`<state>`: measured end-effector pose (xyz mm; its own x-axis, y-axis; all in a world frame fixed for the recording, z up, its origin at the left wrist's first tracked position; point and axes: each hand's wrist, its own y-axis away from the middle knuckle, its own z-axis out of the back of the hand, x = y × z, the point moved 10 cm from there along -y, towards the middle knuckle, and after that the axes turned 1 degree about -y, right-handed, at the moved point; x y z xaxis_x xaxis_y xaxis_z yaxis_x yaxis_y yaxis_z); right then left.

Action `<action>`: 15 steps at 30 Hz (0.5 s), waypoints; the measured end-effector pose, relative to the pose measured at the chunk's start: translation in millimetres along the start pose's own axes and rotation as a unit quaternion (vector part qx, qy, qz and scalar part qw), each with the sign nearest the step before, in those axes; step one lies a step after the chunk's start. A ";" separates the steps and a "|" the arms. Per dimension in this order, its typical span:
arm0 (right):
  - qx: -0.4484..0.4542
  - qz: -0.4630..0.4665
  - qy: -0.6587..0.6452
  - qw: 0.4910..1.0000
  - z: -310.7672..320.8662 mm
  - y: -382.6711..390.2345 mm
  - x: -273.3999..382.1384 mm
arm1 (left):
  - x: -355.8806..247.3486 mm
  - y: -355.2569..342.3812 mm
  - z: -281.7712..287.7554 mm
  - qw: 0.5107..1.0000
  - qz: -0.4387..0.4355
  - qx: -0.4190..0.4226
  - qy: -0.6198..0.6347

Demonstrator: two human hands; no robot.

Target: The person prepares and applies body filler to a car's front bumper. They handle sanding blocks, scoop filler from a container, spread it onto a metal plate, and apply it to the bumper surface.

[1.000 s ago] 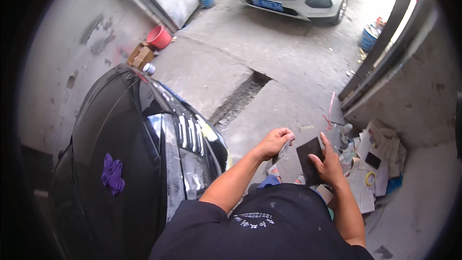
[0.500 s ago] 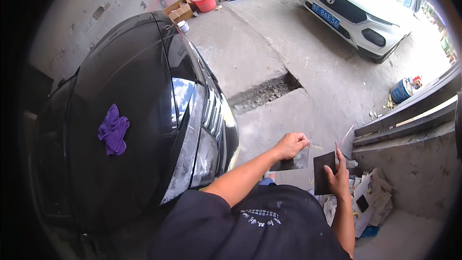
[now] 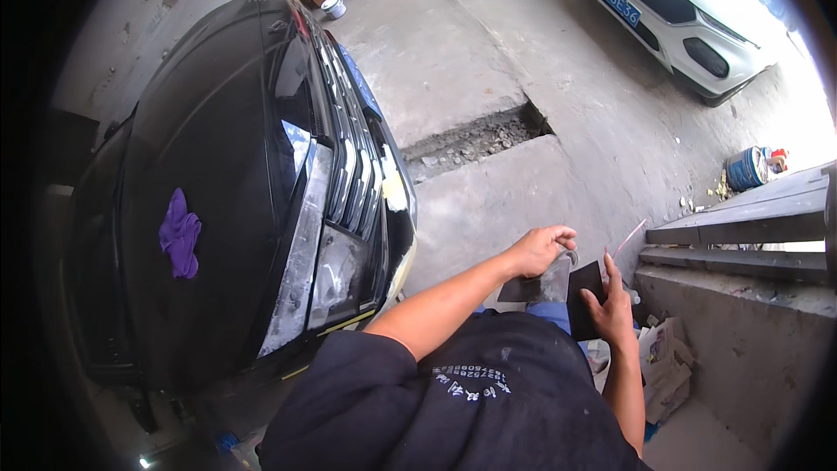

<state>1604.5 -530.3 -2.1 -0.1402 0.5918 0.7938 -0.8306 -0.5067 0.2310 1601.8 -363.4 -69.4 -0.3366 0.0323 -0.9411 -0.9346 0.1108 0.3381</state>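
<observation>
On my far left I see a purple rag (image 3: 179, 233) lying on the hood of a black car (image 3: 227, 201), whose masked headlight (image 3: 324, 275) faces me. A broken trench (image 3: 475, 138) cuts the concrete floor ahead. My left hand (image 3: 540, 249) is closed around a grey putty scraper (image 3: 545, 283), its blade touching a dark flat board (image 3: 586, 296). My right hand (image 3: 613, 310) backs that board with fingers spread; whether it truly grips it I cannot tell. Crumpled paper (image 3: 664, 358) lies just beside, below the concrete steps (image 3: 741, 235). Far right stand a blue bucket (image 3: 745, 167) and a white car (image 3: 689, 17).
</observation>
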 end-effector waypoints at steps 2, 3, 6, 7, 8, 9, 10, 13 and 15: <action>0.040 0.011 0.046 0.998 13.5 -28.2 -2.4 | -14.2 -25.1 -13.3 1.000 -0.006 0.007 0.011; 0.062 0.024 0.048 0.997 19.9 -38.6 -5.6 | -17.6 -39.6 -25.3 0.999 0.008 0.026 0.032; 0.087 0.044 0.024 0.995 50.9 -70.7 -9.0 | -51.7 -70.3 -41.9 0.999 0.027 0.046 0.001; 0.086 0.071 0.029 0.993 61.2 -78.8 -11.0 | -61.2 -81.0 -44.2 0.998 0.028 0.047 -0.021; 0.099 0.075 0.022 0.992 70.2 -87.9 -14.3 | -68.9 -90.4 -47.3 0.998 0.028 0.047 -0.041; 0.113 0.080 0.015 0.990 78.8 -96.9 -16.0 | -79.7 -98.2 -44.4 1.000 0.004 0.007 -0.027; 0.126 0.084 0.009 0.988 86.2 -105.1 -17.4 | -84.2 -103.6 -44.4 1.000 0.009 -0.004 -0.026; 0.119 0.110 0.018 0.987 108.4 -130.2 -17.7 | -99.4 -119.1 -34.5 0.999 0.021 -0.038 -0.025; 0.100 0.127 -0.006 0.987 120.7 -148.6 -15.2 | -102.4 -125.3 -27.0 0.998 0.036 -0.057 -0.016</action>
<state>1795.1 -539.7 19.4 -0.3225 0.4222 0.8472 -0.6462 -0.7522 0.1288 1750.2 -407.4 -15.2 -0.4012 0.0677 -0.9135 -0.9158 -0.0070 0.4017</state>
